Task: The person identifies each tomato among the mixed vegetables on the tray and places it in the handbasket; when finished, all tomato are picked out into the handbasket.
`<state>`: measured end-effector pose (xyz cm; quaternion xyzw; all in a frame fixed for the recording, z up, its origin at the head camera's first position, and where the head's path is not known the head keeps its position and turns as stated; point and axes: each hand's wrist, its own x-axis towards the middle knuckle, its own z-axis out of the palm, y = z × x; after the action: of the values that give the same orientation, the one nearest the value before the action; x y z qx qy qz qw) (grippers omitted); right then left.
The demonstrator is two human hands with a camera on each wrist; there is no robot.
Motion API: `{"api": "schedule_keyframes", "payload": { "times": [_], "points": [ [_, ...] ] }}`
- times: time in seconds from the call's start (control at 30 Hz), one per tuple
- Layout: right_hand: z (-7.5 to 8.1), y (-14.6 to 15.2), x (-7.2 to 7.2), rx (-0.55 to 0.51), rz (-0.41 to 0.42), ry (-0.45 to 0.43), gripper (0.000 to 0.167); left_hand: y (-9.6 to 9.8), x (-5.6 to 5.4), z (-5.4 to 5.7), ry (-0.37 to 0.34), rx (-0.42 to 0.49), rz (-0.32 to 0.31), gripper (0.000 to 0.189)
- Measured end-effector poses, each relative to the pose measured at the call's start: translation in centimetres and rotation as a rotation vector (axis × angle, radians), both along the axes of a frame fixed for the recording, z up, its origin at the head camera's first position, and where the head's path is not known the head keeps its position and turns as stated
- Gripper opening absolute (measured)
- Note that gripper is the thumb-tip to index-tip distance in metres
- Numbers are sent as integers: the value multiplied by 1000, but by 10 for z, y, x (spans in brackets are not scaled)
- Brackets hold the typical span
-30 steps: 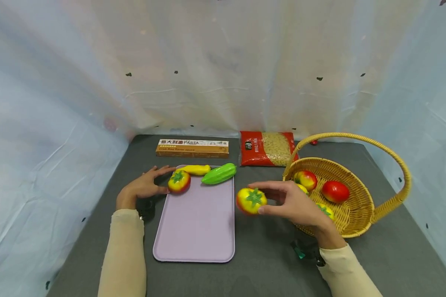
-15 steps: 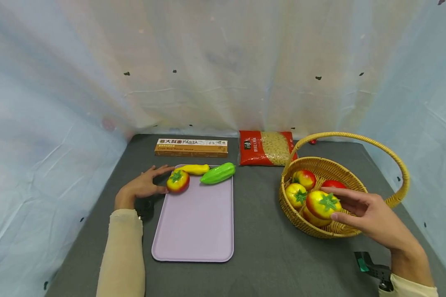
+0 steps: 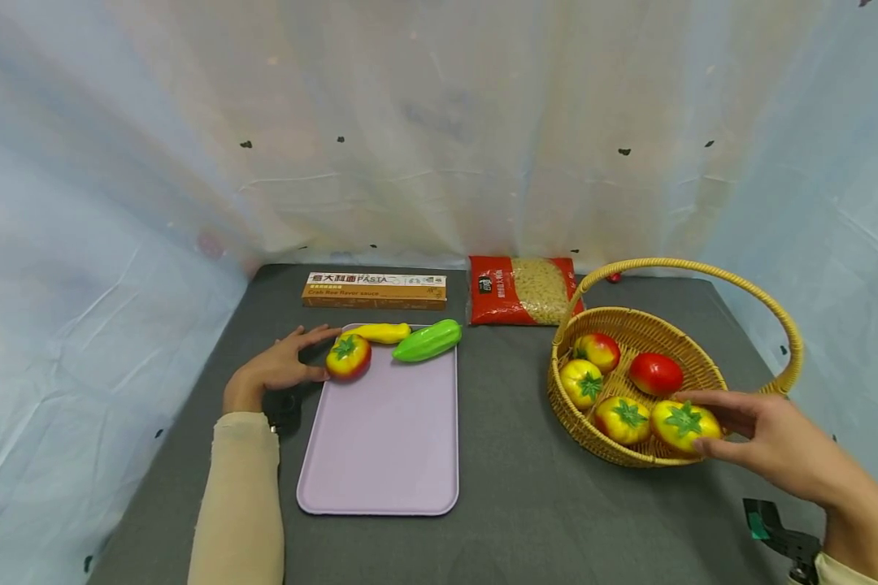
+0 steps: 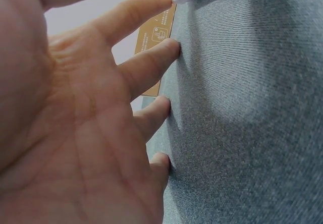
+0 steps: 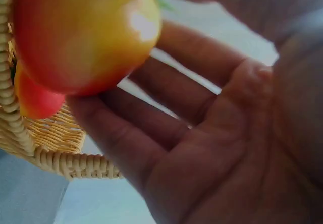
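Observation:
My right hand [image 3: 775, 439] holds a yellow-and-red toy tomato [image 3: 684, 426] with a green leafy top, between thumb and fingers. This tomato is at the near right part of the wicker basket [image 3: 666, 321]; in the right wrist view the tomato [image 5: 83, 37] covers part of the basket rim [image 5: 75, 164]. My left hand [image 3: 281, 363] lies at the left edge of the lilac tray [image 3: 388, 447], fingers spread. Its fingertips [image 4: 160, 103] are down on the grey cloth. Beside its thumb, a similar tomato [image 3: 348, 357] sits on the tray's far left corner.
Inside the basket lie a red fruit [image 3: 656, 374] and several yellow-red ones; its tall handle [image 3: 702, 264] arches above. A yellow pepper-shaped piece [image 3: 380, 333] and a green cucumber-like one [image 3: 428, 341] lie on the tray. Behind are a pasta box [image 3: 375, 291] and a red pasta bag [image 3: 523, 291].
My right hand has carried the tomato from beside the tray rightward over the basket, then lower to its near right part. My left hand has stayed by the tray.

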<state>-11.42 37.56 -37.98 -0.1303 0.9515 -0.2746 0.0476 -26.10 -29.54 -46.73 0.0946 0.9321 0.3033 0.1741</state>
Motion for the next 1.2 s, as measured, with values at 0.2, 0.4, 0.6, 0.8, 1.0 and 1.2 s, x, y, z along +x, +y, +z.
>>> {"api": "schedule_keyframes", "payload": {
  "times": [0.2, 0.4, 0.6, 0.8, 1.0, 1.2],
  "points": [
    [1, -7, -4, 22, 15, -80, 51, 0, 0, -1, 10, -7, -4, 85],
    [-7, -17, -11, -95, 66, -147, 48, 0, 0, 1, 20, 1, -8, 84],
    [-15, -32, -19, -171, 100, -136, 48, 0, 0, -1, 20, 8, -7, 83],
    [-18, -37, -22, -174, 108, -117, 49, 1, 1, 1, 24, 17, -13, 83],
    [-18, -33, -21, -124, 85, -155, 52, 0, 3, 2, 19, 6, -5, 84],
    [-18, -30, -20, -106, 39, -167, 55, -1, 2, 1, 12, 1, 1, 84]
  ]
}}
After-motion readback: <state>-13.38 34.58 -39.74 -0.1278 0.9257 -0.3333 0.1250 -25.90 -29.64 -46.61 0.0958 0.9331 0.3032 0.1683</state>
